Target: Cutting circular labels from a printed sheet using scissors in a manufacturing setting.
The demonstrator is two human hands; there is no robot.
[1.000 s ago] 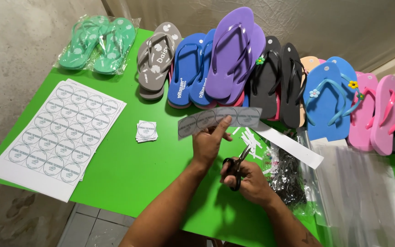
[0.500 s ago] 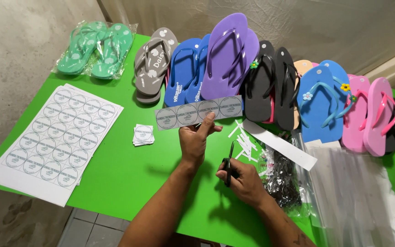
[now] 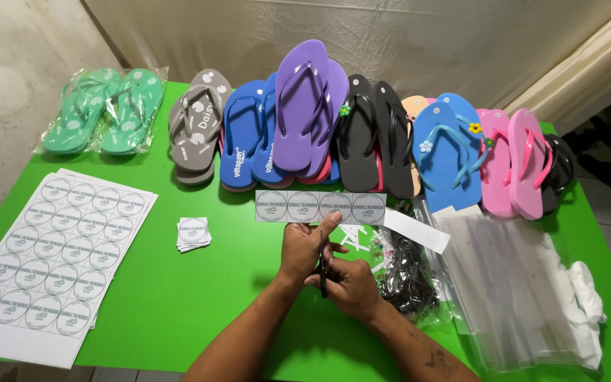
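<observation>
left hand (image 3: 304, 247): fingers pinched on the lower edge of a label strip (image 3: 319, 206), holding it up flat above the middle of the bench (image 3: 178, 304).
right hand (image 3: 348, 283): closed around black scissors (image 3: 322, 272), blades pointing up toward the strip, just beside the left hand.
label strip: a row of four round grey stickers on white backing, in front of the row of sandals.
cut labels (image 3: 194, 233): a small stack of single squares left of the hands.
label sheets (image 3: 51, 262): a pile of uncut sheets at the near left corner.
sandals: bagged green pair (image 3: 104, 110) at the far left corner; grey (image 3: 196, 127), blue, purple (image 3: 305, 106), black, light blue and pink pairs along the far edge.
right side: clear plastic bags (image 3: 510, 283) and a tangle of black ties (image 3: 401, 269).
</observation>
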